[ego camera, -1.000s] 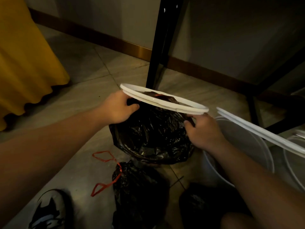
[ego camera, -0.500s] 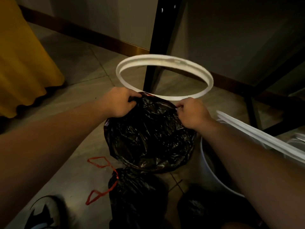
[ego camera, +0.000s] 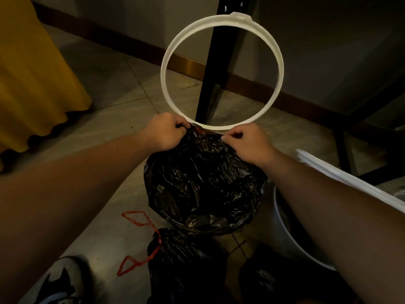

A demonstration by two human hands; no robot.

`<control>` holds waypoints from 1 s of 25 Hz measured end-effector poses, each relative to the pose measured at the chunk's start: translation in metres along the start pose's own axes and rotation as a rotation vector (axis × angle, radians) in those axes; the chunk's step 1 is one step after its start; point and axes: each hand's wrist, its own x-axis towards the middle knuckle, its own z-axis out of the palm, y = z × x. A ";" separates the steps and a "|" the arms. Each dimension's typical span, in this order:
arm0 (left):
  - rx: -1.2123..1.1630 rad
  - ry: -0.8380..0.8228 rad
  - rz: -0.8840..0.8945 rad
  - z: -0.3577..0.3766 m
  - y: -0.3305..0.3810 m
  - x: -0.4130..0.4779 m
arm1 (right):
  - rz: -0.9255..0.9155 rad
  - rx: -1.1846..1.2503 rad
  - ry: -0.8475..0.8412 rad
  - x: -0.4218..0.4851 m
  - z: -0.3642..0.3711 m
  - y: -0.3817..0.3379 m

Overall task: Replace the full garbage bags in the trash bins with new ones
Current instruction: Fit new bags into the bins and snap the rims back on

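Observation:
A black garbage bag (ego camera: pixel 203 185) hangs in front of me above the floor. My left hand (ego camera: pixel 165 133) grips its top edge on the left and my right hand (ego camera: pixel 246 142) pinches the edge on the right. A white plastic bin ring (ego camera: pixel 166 62) stands nearly upright above both hands, its lower rim held between them against the bag's red-lined mouth. A white trash bin (ego camera: pixel 285 229) stands just right of the bag, partly behind my right forearm.
A tied black bag (ego camera: pixel 182 260) with a red drawstring (ego camera: pixel 140 220) lies on the tiled floor below. A black table leg (ego camera: pixel 219 62) rises behind the ring. Yellow fabric (ego camera: pixel 32 73) hangs at left. White rims (ego camera: pixel 350 185) sit at right. My shoe (ego camera: pixel 59 284) shows bottom left.
The white ring has tipped from lying flat on the bag's mouth to standing almost upright. Both hands moved closer together along the bag's top edge.

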 end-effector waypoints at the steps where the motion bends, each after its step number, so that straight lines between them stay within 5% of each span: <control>1: -0.027 -0.004 -0.016 0.001 -0.001 0.001 | 0.006 0.000 0.023 0.001 0.001 0.000; 9: -0.298 -0.042 -0.210 0.012 0.007 0.005 | 0.429 0.467 0.134 0.022 0.012 0.005; 13: -0.435 -0.105 -0.308 0.015 0.012 0.006 | 0.637 0.686 -0.014 0.032 0.008 0.007; 17: -0.415 -0.127 -0.408 0.018 0.013 0.010 | 0.699 0.737 -0.183 0.035 0.005 0.010; 25: -0.481 -0.309 -0.388 0.002 -0.040 -0.009 | 0.687 0.722 -0.209 0.021 0.009 0.019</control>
